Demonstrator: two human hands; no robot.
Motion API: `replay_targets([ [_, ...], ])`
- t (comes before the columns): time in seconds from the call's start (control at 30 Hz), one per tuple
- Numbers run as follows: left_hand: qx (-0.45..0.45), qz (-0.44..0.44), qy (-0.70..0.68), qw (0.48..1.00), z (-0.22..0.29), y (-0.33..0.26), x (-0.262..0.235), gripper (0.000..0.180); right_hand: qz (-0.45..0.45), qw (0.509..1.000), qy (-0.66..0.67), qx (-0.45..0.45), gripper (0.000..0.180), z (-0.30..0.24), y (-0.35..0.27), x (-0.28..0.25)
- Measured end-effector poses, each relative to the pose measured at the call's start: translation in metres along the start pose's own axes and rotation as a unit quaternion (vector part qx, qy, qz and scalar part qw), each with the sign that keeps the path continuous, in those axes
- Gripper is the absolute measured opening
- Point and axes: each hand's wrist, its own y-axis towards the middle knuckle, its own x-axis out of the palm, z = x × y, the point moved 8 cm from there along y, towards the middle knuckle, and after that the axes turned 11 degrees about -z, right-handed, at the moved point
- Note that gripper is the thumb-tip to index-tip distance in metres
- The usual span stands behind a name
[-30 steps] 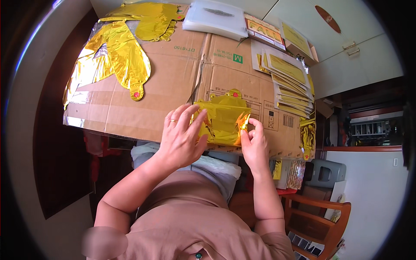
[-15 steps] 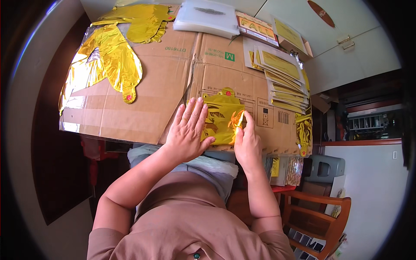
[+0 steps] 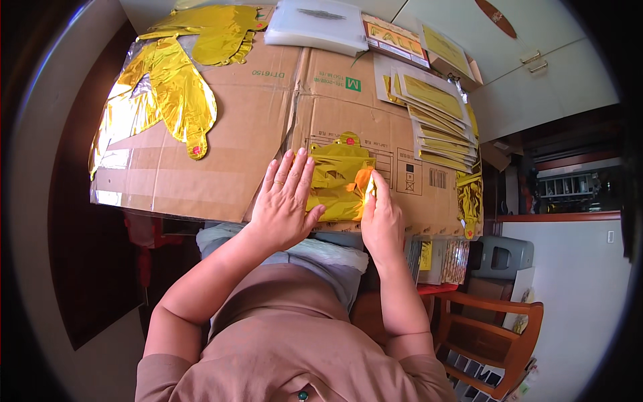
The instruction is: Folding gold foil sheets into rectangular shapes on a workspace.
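Observation:
A folded gold foil balloon (image 3: 333, 179) lies on the cardboard in front of me, its tab with a red dot pointing away. My left hand (image 3: 280, 201) rests flat with straight fingers along the balloon's left edge, thumb toward the lower edge. Between thumb and index finger, my right hand (image 3: 382, 213) pinches the balloon's right edge, where the foil is creased and shines orange. Farther left, unfolded gold foil balloons (image 3: 179, 90) are spread out, one with a red-dotted tab.
The flattened cardboard (image 3: 248, 114) covers the tabletop. At the back stand a stack of clear plastic sleeves (image 3: 315, 27) and a printed box (image 3: 395, 41). Packed flat foil pieces (image 3: 435, 114) are piled at right, near a crumpled gold foil piece (image 3: 470, 204). A wooden chair (image 3: 495, 342) stands lower right.
Both hands stay in nearly the same places on the balloon. The foil at my right fingertips has shifted slightly and catches the light differently.

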Motion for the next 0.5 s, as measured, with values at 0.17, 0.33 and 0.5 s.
replay_targets([
  [0.17,-0.002,0.064,-0.173,0.983,-0.014,-0.003,-0.016,0.082,0.004,0.999,0.029,0.021,0.046,0.010,0.000,0.001],
  [0.33,-0.001,0.076,-0.257,0.963,-0.023,-0.014,-0.023,0.080,0.006,0.998,0.062,0.025,0.046,0.014,0.001,0.003],
  [0.5,-0.005,0.114,-0.233,0.966,-0.028,-0.032,-0.031,0.078,-0.055,0.985,0.163,0.031,0.054,0.022,0.000,0.001],
])
